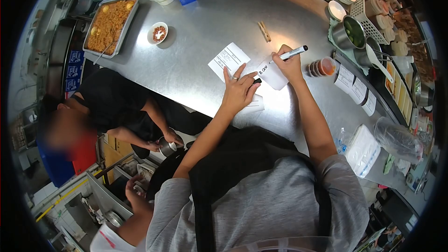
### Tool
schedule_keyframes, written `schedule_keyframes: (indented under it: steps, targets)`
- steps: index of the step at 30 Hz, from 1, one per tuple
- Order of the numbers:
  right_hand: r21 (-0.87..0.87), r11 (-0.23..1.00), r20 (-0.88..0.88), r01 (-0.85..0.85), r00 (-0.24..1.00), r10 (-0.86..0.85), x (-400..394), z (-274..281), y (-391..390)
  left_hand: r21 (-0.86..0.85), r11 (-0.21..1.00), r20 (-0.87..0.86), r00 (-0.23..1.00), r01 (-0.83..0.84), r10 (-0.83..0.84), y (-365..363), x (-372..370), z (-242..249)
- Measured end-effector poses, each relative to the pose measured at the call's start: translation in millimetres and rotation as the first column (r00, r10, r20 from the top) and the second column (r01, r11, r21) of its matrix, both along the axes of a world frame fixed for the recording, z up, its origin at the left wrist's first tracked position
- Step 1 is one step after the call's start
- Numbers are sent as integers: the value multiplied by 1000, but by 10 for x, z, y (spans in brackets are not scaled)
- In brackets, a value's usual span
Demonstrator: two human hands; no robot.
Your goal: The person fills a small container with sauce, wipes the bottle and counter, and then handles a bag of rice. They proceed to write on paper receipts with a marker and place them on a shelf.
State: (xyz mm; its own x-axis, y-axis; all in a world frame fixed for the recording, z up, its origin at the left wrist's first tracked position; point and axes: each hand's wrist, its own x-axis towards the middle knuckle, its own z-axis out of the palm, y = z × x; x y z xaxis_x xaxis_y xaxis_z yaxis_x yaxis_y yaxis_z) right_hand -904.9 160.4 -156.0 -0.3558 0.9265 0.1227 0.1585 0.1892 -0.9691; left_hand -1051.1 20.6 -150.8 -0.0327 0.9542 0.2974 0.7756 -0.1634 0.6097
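Note:
My right hand [290, 65] grips a black-and-white marker [295, 52], its lower end at a white, tapered, cup-like piece [274, 78] with black handwritten letters on it. My left hand [238, 91] has its thumb and forefinger closed on a small black marker cap [257, 80], right at the left side of that white piece. Its other fingers reach onto a printed receipt [228, 59] on the steel table. Under the left wrist lies another white paper piece [254, 104], partly hidden. A wooden clothespin [264, 32] lies beyond both hands.
Right of my hands stands a stack of sauce cups [321, 67], near more receipts [357, 88] and a metal pot [349, 32]. At left are a small bowl [157, 33] and a tray of orange rice [112, 25]. A person [116, 102] holding a metal container [166, 146] works close by.

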Motion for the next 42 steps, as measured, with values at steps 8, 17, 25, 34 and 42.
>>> schedule_keyframes:
  steps: [8,17,25,34,42]
  targets:
    - [34,999,91,-19,996,16,-18,-39,-4,17,1000,8,1000,-1,0,4,3,1]
    - [-195,981,-120,14,992,-38,61,93,-26,5,1000,16,1000,-5,5,1,2,7]
    - [-423,880,-327,-216,942,74,41,267,-504,-14,1000,52,999,-15,15,-4,-5,7]
    - [-251,945,-290,-211,947,135,-86,175,-589,-180,983,20,999,-21,25,-26,12,-1]
    - [-228,961,-299,-155,951,82,-91,247,-634,-209,976,-32,998,-56,51,14,-44,-167]
